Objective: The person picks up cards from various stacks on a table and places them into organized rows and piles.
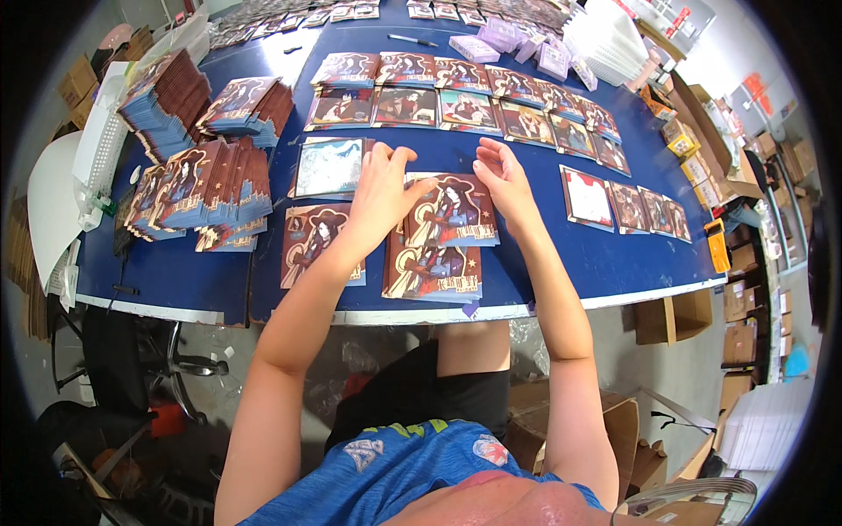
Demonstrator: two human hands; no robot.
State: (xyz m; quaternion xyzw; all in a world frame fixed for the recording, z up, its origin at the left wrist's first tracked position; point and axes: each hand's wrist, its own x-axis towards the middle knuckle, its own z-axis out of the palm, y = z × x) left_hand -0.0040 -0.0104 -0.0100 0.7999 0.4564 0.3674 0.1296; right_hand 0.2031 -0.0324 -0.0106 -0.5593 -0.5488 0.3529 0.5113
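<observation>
My left hand point(388, 187) hovers at the left edge of an illustrated brown card packet point(454, 210), its fingers apart. Over that packet's upper right corner is my right hand point(503, 177), fingers curled and parted, with nothing seen in it. The packet overlaps a similar one point(431, 273) nearer the table edge. Left of them lies another brown packet point(316, 237), partly covered by my left forearm. Above it, a pale blue-white card in a clear sleeve point(329, 167) reaches behind my left hand. Whether my left fingertips touch anything is hard to tell.
Tall piles of brown packets point(184, 177) stand at the left. Two rows of packets point(404, 105) lie beyond my hands. A short row with a red-white card point(585, 197) is at the right. Purple boxes point(473, 48) and a pen point(412, 41) lie farther back on the blue table point(552, 263).
</observation>
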